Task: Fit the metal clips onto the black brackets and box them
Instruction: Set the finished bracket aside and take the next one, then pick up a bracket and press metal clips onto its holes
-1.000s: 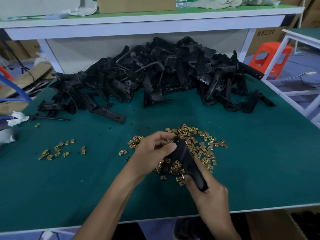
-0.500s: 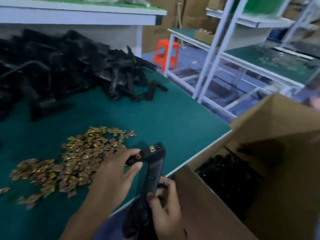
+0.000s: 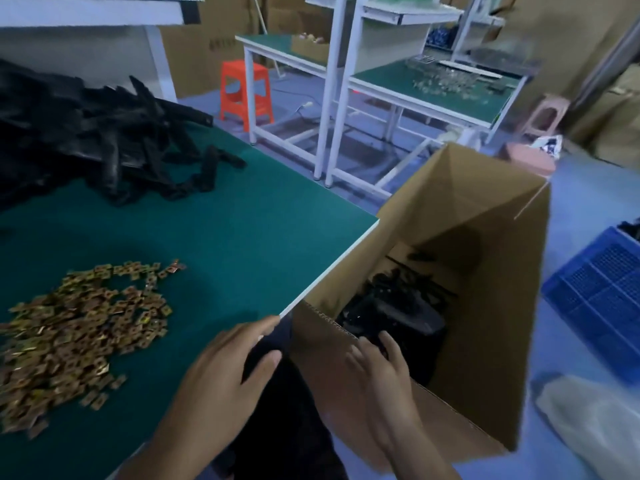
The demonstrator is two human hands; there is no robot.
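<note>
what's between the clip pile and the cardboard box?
Head view: between clip pile and cardboard box, only bare green tabletop, with the left hand at its near corner.

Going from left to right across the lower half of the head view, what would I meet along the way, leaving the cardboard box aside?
pile of metal clips → left hand → right hand → blue crate
</note>
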